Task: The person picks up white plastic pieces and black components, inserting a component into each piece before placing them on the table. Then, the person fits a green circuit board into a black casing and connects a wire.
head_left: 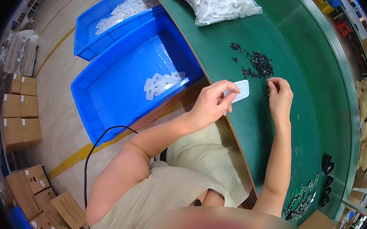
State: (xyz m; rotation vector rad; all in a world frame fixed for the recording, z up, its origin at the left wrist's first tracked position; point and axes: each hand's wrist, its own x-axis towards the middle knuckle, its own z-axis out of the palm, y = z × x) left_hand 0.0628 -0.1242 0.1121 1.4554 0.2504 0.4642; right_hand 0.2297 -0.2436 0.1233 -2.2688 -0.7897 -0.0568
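My left hand (215, 100) is closed on a flat white plastic piece (242, 91) with rounded corners, held over the edge of the green table. Thumb and fingers pinch it at its near end. To the right, my right hand (280, 96) is closed in a pinch just below a pile of small black parts (261, 63). Whatever lies between its fingertips is too small to name. Beside my left arm stands a blue bin (120, 87), with several white plastic pieces (163, 85) gathered at its near right corner.
Another blue bin (81, 44) of white pieces stands behind the first. A clear bag (221, 6) of white pieces lies at the table's far end. Small metallic and green parts (302, 199) and black parts (326, 192) lie near right. A black cable (88, 163) loops beside my left arm.
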